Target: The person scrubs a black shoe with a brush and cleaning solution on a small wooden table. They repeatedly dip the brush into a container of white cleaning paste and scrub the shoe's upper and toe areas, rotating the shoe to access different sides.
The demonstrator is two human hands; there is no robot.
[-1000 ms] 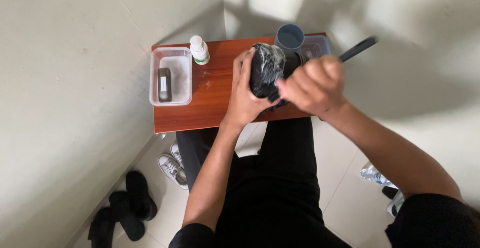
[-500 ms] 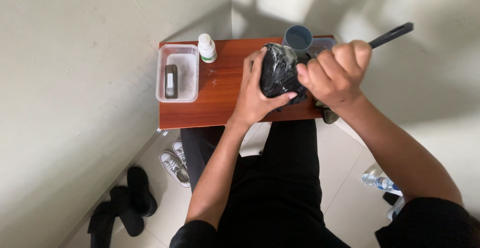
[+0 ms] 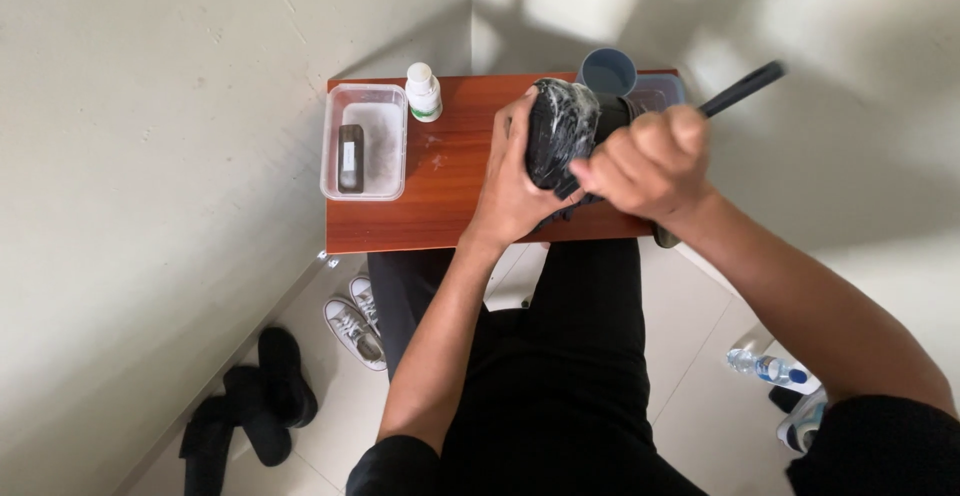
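Note:
My left hand (image 3: 512, 188) grips a black shoe (image 3: 562, 128) covered in white foam, held above a small reddish wooden table (image 3: 440, 191). Against the shoe's right side my right hand (image 3: 648, 164) is closed around a long black brush handle (image 3: 742, 88) that sticks out to the upper right. The brush head is hidden behind the shoe and my fingers.
On the table stand a clear plastic tub (image 3: 366, 142) holding a dark bar, a small white bottle (image 3: 423, 92), a blue cup (image 3: 608, 71) and another clear container (image 3: 660, 90). On the floor lie white sneakers (image 3: 356, 321), black shoes (image 3: 250, 406) and a water bottle (image 3: 768, 366). Walls close in behind.
My right hand has shifted with the brush across the shoe, the handle's angle changing slightly. The shoe stays in my left hand, now showing more foam.

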